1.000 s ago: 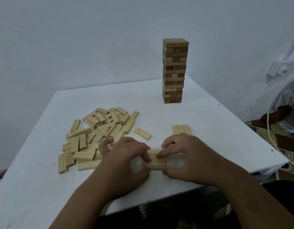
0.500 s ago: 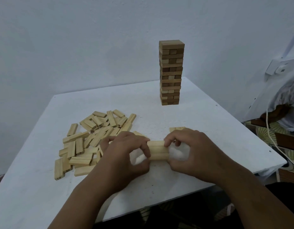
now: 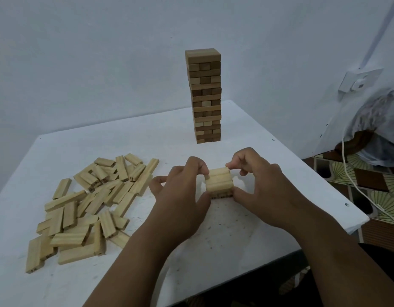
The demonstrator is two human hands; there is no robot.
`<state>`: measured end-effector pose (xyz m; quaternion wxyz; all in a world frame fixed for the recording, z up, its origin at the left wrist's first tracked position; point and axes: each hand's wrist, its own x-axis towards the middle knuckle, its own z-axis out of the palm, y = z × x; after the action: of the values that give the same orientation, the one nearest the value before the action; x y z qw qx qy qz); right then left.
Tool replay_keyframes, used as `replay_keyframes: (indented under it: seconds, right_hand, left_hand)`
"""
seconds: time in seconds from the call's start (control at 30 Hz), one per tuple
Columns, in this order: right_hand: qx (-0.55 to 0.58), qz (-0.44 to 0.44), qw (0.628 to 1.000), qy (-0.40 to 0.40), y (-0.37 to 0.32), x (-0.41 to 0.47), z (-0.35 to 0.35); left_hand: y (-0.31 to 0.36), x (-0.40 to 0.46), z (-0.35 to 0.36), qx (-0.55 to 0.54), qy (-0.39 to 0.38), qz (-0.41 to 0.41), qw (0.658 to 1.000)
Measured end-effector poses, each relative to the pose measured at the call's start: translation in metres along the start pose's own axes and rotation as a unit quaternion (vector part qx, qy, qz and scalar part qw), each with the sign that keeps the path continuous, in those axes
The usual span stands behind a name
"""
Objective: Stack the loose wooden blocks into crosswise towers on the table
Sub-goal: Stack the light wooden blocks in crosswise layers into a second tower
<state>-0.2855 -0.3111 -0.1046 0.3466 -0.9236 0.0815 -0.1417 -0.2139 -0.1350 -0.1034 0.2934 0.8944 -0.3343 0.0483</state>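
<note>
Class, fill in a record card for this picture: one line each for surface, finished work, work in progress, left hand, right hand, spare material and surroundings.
surface: white table
finished work: tall tower of darker blocks, far side
work in progress: small stack of pale blocks, centre
left hand: grips the stack's left side
right hand: grips the stack's right side
spare material: loose blocks heaped on the left
surroundings: white cable at right

Looks like a room in a home: plain pale wall (image 3: 81, 63), small white desk (image 3: 247, 229) pushed into the corner, patterned floor tiles (image 3: 368, 187), wall socket (image 3: 359, 82) with trailing white cable (image 3: 355, 187), wooden block game tower (image 3: 205, 96).
</note>
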Motion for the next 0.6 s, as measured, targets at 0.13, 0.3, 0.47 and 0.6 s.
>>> replay_keyframes:
  seconds: [0.13,0.3,0.47,0.6]
  right_hand:
    - [0.005,0.008,1.000,-0.015,0.004,0.002,0.000]
    - [0.000,0.018,0.999,-0.028,0.005,0.004,0.001]
    - [-0.006,0.027,0.999,-0.032,0.005,0.005,0.001]
    - [-0.011,0.033,0.999,-0.031,0.005,0.004,0.001]
  left_hand:
    - [-0.001,0.003,0.007,-0.005,0.006,-0.008,1.000]
    - [-0.002,0.005,0.011,0.005,0.001,-0.019,1.000]
    - [-0.003,0.007,0.015,0.004,-0.014,-0.028,1.000]
    - [-0.003,0.008,0.016,0.010,-0.020,-0.035,0.999]
